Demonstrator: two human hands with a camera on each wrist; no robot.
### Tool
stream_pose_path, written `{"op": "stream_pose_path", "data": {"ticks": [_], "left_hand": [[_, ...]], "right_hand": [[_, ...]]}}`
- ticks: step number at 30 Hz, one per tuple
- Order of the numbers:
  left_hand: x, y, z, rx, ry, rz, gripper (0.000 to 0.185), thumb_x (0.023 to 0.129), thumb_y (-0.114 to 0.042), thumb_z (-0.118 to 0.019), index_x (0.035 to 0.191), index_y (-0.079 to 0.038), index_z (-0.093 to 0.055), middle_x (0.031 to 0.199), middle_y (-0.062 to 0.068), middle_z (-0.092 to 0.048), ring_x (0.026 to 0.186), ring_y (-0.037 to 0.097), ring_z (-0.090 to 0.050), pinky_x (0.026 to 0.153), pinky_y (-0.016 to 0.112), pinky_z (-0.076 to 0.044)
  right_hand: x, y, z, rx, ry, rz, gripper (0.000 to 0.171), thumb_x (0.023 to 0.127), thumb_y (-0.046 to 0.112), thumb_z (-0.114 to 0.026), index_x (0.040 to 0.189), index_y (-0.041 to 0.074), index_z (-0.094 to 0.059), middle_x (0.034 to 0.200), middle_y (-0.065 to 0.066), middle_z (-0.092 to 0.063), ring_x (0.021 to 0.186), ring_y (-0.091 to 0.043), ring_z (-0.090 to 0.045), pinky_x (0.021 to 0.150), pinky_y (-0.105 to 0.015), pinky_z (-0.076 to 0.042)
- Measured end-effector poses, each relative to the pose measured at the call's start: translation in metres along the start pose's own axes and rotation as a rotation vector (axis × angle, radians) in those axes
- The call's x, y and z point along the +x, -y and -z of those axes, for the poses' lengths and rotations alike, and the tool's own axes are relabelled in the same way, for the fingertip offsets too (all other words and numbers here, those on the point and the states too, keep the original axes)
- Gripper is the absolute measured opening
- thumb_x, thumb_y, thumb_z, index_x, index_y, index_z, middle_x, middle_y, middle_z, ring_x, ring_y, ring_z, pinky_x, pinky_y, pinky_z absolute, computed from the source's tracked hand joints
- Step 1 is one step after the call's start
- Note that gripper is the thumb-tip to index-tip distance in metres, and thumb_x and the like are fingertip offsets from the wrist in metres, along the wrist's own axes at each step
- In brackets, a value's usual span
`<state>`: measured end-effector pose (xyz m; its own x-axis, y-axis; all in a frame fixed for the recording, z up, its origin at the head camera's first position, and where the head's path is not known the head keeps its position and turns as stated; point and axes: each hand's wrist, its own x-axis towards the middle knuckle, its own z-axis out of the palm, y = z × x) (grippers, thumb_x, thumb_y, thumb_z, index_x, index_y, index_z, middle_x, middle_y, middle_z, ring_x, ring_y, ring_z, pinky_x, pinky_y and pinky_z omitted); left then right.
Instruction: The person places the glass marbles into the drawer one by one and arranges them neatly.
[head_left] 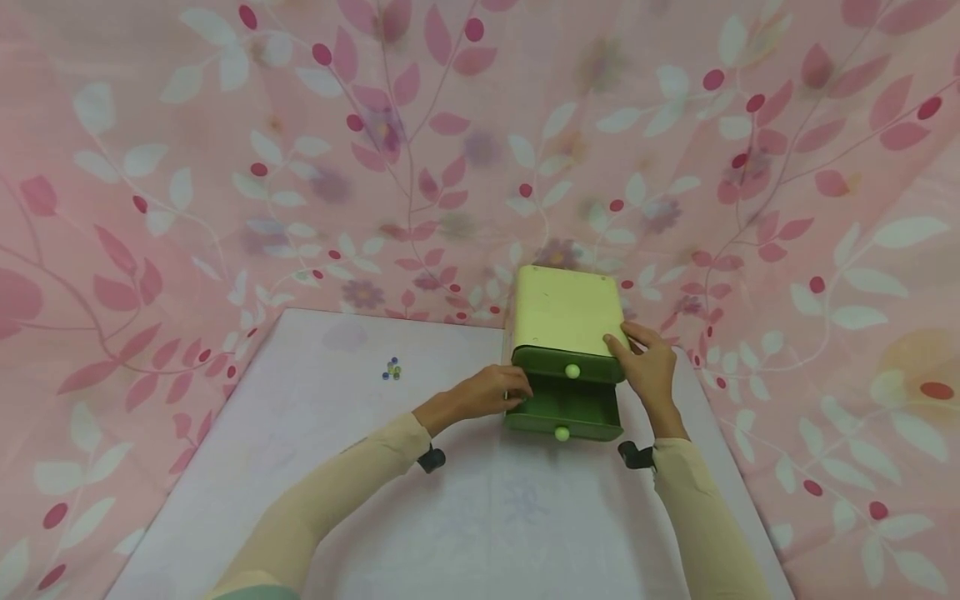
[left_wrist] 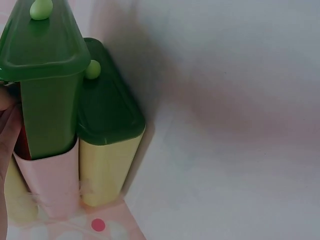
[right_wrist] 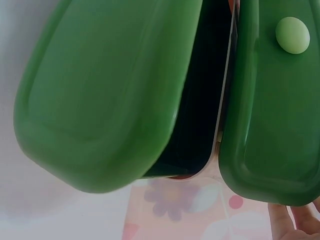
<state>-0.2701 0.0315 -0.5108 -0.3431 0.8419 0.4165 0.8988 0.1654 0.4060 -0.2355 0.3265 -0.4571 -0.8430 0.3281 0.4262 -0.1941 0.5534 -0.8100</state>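
Green drawers, yellow box (head_left: 567,308) between two hands.
Left hand (head_left: 491,392) fingers curl round the pulled-out lower drawer (head_left: 564,413); right hand (head_left: 649,367) fingers press, spread, against the box's corner.

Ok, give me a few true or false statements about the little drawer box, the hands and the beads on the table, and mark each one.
1. The lower drawer of the yellow drawer box is pulled out. True.
2. The upper drawer is pulled out further than the lower one. False: it sits nearly closed.
3. The right hand rests on the box's top corner. True.
4. The left hand holds the beads. False: the beads lie apart on the table; the hand is at the drawer's left side.
5. Both drawer knobs are red. False: they are pale green.
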Motion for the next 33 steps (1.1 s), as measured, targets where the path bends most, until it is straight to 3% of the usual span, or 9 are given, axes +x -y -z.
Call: {"op": "stream_pose_path", "data": {"ticks": [12,23,33], "left_hand": [[0.006,0.001,-0.006,0.066,0.108,0.016,0.017,0.086,-0.005,-0.074,0.104,-0.006,-0.074,0.102,0.001,-0.065,0.095,0.01,-0.062,0.083,0.012,-0.047],[0.019,-0.002,-0.005,0.183,0.275,0.008,0.018,0.087,-0.011,-0.074,0.106,-0.01,-0.074,0.105,0.0,-0.065,0.098,0.009,-0.062,0.083,0.012,-0.048],[0.024,0.003,-0.009,0.219,0.324,-0.015,0.018,0.088,-0.011,-0.074,0.105,-0.01,-0.075,0.104,0.001,-0.065,0.097,0.008,-0.062,0.083,0.013,-0.048]], "right_hand": [[0.0,0.005,0.0,0.004,0.002,0.008,0.044,0.081,0.02,-0.081,0.118,-0.002,-0.069,0.12,-0.014,-0.066,0.11,-0.026,-0.063,0.093,-0.039,-0.051],[0.0,0.0,0.0,0.01,0.001,0.008,0.045,0.081,0.021,-0.081,0.118,-0.002,-0.069,0.12,-0.014,-0.066,0.112,-0.026,-0.062,0.093,-0.04,-0.051],[0.001,-0.001,0.0,0.001,0.002,0.006,0.044,0.081,0.022,-0.081,0.117,-0.001,-0.069,0.119,-0.014,-0.066,0.111,-0.027,-0.062,0.093,-0.039,-0.051]]}}
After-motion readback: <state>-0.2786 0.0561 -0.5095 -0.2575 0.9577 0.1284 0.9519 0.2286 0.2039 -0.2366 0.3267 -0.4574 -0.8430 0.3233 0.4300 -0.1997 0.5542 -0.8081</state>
